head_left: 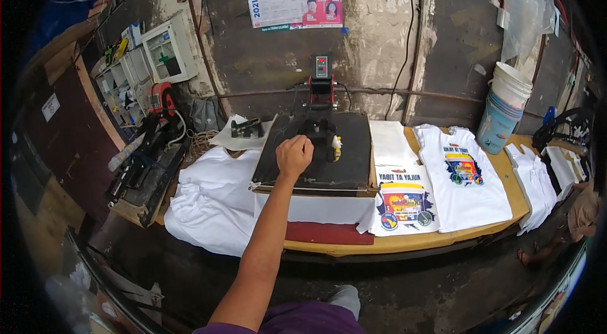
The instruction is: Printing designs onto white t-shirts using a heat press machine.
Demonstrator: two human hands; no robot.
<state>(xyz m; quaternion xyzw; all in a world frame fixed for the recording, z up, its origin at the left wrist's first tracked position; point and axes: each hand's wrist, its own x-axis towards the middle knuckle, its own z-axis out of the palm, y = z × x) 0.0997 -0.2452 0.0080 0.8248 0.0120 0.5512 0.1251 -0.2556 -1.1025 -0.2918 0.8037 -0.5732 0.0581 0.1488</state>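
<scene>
My left hand (294,156) is closed in a fist over the black top of a heat press (278,173), at its handle. The fist covers most of that handle. Black metal linkage rises just beyond my knuckles, and a control box (322,67) with a small display stands on a red bracket behind. Beside the hand, a small yellow-and-white item (336,147) rests on the press top. White cloth (310,209) hangs out below the plate's front edge. No part of my right hand shows.
Plain white shirts (208,207) lie left of the press. To its right are a colour-printed transfer sheet (404,204), a printed white shirt (465,176), a bucket (504,106) and folded white shirts (531,176). Another press (152,170) stands far left. A person's leg (547,245) shows at right.
</scene>
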